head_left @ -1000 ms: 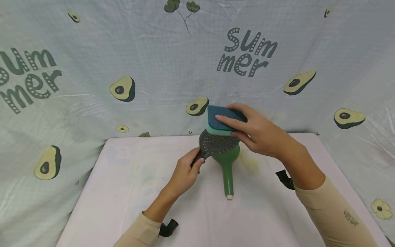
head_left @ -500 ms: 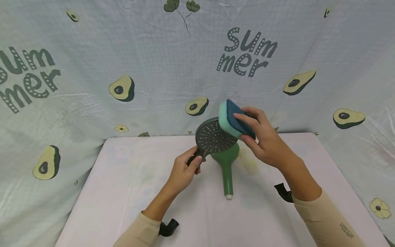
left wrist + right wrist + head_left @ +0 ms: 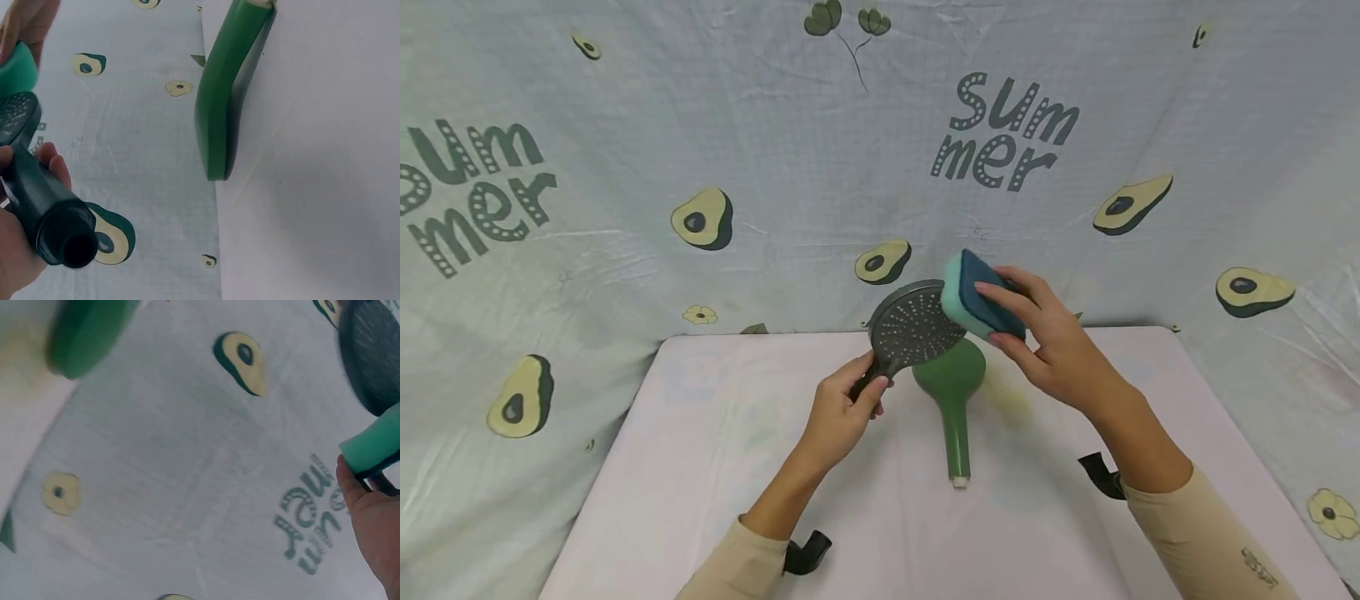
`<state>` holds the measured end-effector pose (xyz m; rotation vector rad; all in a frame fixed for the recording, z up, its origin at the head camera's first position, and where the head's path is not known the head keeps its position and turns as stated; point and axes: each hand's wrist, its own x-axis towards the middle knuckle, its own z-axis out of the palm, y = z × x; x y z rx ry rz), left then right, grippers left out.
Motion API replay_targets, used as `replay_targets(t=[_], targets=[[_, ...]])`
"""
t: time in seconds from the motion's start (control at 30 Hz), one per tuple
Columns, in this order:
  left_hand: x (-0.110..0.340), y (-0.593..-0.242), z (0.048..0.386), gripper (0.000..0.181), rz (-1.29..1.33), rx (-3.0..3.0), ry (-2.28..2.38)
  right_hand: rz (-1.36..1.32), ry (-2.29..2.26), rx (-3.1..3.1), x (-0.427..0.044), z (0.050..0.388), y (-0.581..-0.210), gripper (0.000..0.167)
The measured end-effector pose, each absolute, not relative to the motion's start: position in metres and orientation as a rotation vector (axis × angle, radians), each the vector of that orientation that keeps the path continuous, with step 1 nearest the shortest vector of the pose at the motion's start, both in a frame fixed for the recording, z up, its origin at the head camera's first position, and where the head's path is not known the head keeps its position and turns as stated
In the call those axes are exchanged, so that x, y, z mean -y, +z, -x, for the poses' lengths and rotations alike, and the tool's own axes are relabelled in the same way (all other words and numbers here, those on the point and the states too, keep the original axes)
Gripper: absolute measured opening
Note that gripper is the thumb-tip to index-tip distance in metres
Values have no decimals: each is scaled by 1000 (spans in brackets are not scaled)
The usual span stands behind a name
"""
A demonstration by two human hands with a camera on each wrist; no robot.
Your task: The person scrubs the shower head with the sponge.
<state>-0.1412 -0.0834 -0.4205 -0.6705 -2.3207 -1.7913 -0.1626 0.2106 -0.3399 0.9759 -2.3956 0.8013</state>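
Observation:
My left hand (image 3: 842, 414) grips the handle of a dark grey shower head (image 3: 913, 329), its nozzle face turned up toward the head camera. In the left wrist view the hollow threaded end of the shower head (image 3: 53, 215) shows below the fingers. My right hand (image 3: 1052, 337) pinches a sponge (image 3: 981, 296), teal foam with a dark blue scouring layer. The foam side overlaps the right edge of the shower head's face in the head view. A green shower head (image 3: 953, 392) lies on the table behind and below, its white-tipped handle pointing toward me.
The pale table (image 3: 737, 467) has a faint yellowish stain (image 3: 1009, 396) right of the green shower head. A hanging cloth (image 3: 790, 167) with avocado prints stands behind the table. Black straps (image 3: 808, 552) stick out near both wrists.
The sponge has shifted right and down across the shower head's face and tipped more upright. The grey shower head has moved slightly left and up, uncovering more of its nozzles.

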Motion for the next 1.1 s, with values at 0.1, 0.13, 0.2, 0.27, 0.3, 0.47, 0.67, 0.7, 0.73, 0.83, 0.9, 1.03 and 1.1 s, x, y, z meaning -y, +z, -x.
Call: replay_targets(t=[0.1, 0.13, 0.2, 0.27, 0.3, 0.47, 0.67, 0.7, 0.73, 0.83, 0.9, 1.03, 1.1], targets=[[82, -424, 141, 43, 628, 2401, -1719, -1102, 559, 2384, -202, 166, -326, 64], [82, -425, 141, 43, 614, 2426, -1697, -1151, 484, 2374, -197, 166, -323, 64], [81, -428, 141, 43, 602, 2464, -1642, -1226, 326, 2348, -186, 165, -320, 65], [79, -428, 141, 41, 604, 2474, -1589, -1272, 188, 2317, -175, 162, -320, 66], [79, -428, 141, 38, 602, 2480, -1558, -1289, 116, 2300, -170, 160, -320, 66], [75, -423, 142, 30, 569, 2518, -1483, -1299, -148, 2233, -157, 150, -326, 62], [71, -414, 139, 49, 510, 2583, -1547, -1165, 16, 2311, -182, 157, -317, 69], [71, -413, 139, 50, 505, 2588, -1558, -1152, 41, 2307, -187, 160, -315, 69], [71, -413, 139, 51, 499, 2590, -1567, -1145, 62, 2298, -190, 162, -314, 67], [71, -414, 138, 53, 481, 2592, -1566, -1160, 65, 2248, -191, 166, -317, 65], [70, -416, 139, 53, 461, 2594, -1544, -1180, 11, 2214, -186, 166, -324, 66], [68, -418, 139, 53, 431, 2582, -1494, -1218, -143, 2161, -171, 163, -344, 64], [66, -418, 140, 52, 417, 2568, -1480, -1238, -210, 2142, -164, 160, -354, 64]])
